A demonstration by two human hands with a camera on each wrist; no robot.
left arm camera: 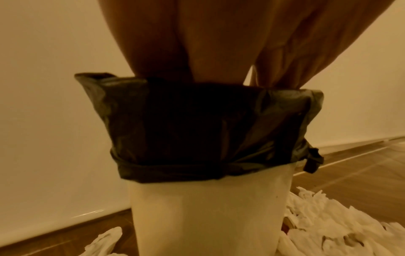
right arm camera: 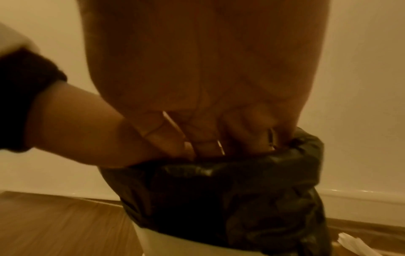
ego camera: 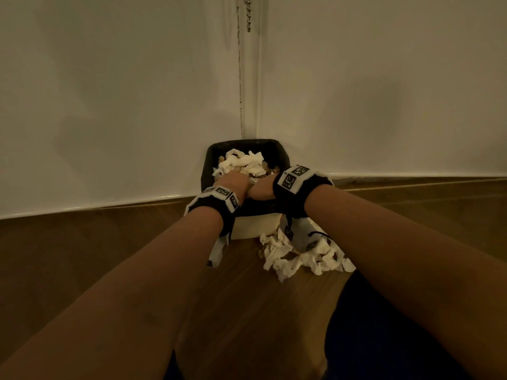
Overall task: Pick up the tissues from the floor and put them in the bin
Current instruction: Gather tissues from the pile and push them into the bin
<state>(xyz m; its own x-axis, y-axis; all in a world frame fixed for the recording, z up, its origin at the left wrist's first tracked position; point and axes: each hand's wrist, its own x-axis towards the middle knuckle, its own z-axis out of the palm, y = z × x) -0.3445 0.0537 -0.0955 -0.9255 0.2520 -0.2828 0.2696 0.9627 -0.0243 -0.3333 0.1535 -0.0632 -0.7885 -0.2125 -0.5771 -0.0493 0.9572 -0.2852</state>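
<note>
A white bin (ego camera: 255,226) with a black liner (left arm camera: 197,129) stands in the room's corner. White tissues (ego camera: 244,163) are piled in its mouth. Both hands reach into it side by side: my left hand (ego camera: 236,180) lies on the pile, and my right hand (ego camera: 260,189) is just to its right. In the wrist views the left hand's fingers (left arm camera: 186,52) and the right hand's fingers (right arm camera: 208,121) run straight down behind the liner rim, which hides the fingertips. More crumpled tissues (ego camera: 299,256) lie on the floor, right of the bin's foot.
White walls meet behind the bin, with a bead chain (ego camera: 248,12) hanging in the corner. The floor is wood (ego camera: 109,237). A smaller tissue (left arm camera: 105,242) lies left of the bin. My dark-clothed leg (ego camera: 384,338) is at the lower right.
</note>
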